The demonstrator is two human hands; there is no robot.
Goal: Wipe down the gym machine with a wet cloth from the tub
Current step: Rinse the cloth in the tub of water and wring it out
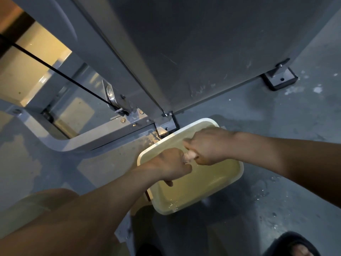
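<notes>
Left hand [173, 163] and right hand [208, 146], both fisted around a pale twisted cloth [190, 156], hold it above the cream tub [184, 198] of yellowish water. The tub sits on a grey, water-spotted floor [276, 126] beside the grey gym machine [184, 52].

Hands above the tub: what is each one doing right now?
Left hand: closed, grips the cloth.
Right hand: closed, grips the same cloth.

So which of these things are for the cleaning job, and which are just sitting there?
For the job:
- cloth, gripped by the left hand and the right hand
- tub of water under them
- grey gym machine, the thing to be wiped

Just there:
- black sandal
- spilled water drops
</notes>
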